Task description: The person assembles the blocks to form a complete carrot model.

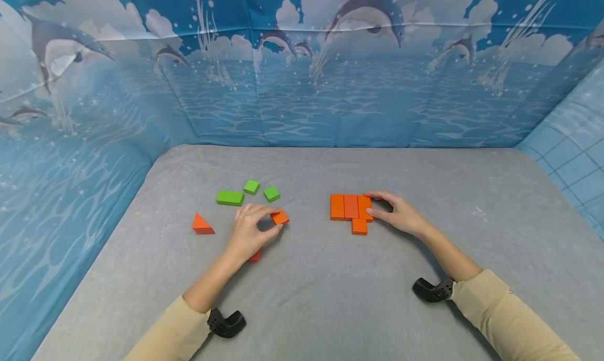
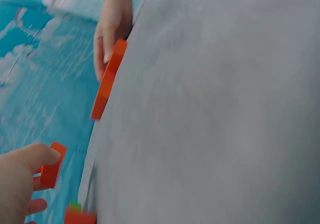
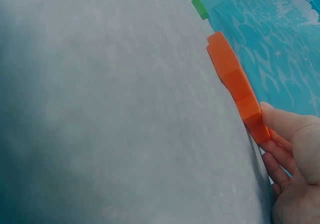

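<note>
My left hand pinches a small orange block between thumb and fingers. The left wrist view shows the same block raised by the fingertips. To the right, three orange rectangular blocks stand side by side, with a smaller orange square block against their near side. My right hand grips the rightmost rectangular block, its thumb and fingertips at that block's outer side and far end. Partly hidden under the left wrist lies another orange block.
An orange triangular block lies on the grey cloth at left. Farther back are a green rectangular block and two small green blocks, one nearer and one behind. A blue dolphin-print curtain borders the table's far side.
</note>
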A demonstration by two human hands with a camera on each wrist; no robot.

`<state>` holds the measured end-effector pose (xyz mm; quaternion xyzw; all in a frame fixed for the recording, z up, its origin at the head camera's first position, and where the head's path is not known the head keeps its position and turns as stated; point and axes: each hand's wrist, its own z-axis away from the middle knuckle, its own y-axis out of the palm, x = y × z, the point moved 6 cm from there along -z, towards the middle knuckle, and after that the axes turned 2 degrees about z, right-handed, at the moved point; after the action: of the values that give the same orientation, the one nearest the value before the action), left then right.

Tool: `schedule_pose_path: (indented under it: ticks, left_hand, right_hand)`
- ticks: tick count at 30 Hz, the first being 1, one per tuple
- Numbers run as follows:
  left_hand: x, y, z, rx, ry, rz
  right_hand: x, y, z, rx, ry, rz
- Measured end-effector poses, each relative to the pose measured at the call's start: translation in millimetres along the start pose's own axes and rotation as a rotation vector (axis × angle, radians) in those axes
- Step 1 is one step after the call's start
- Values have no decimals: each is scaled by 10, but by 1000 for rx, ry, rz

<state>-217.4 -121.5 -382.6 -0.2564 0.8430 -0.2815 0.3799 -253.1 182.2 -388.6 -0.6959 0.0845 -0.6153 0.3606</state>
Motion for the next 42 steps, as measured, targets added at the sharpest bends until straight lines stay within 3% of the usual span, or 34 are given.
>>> schedule_pose_path:
  ticks: [10,18,27,34,42]
  left_hand:
    - [-415,557,-222,161,171,25]
    - [-594,883,-283,252,244,-39]
    - [-681,1030,-292,297,276,-116]
    - [-715,1052,-270,262,334,-144]
    - [-715,1080,-257,264,344,-135]
  right_hand:
    - [-53,13,-25,3,4,-2]
    - [-371,29,-121,-1,-8,15]
    - [-389,18,-121,-5,-41,-25]
    - [-354,17,-115,-1,-47,-20]
    - [-412,25,-133,2,-39,-21]
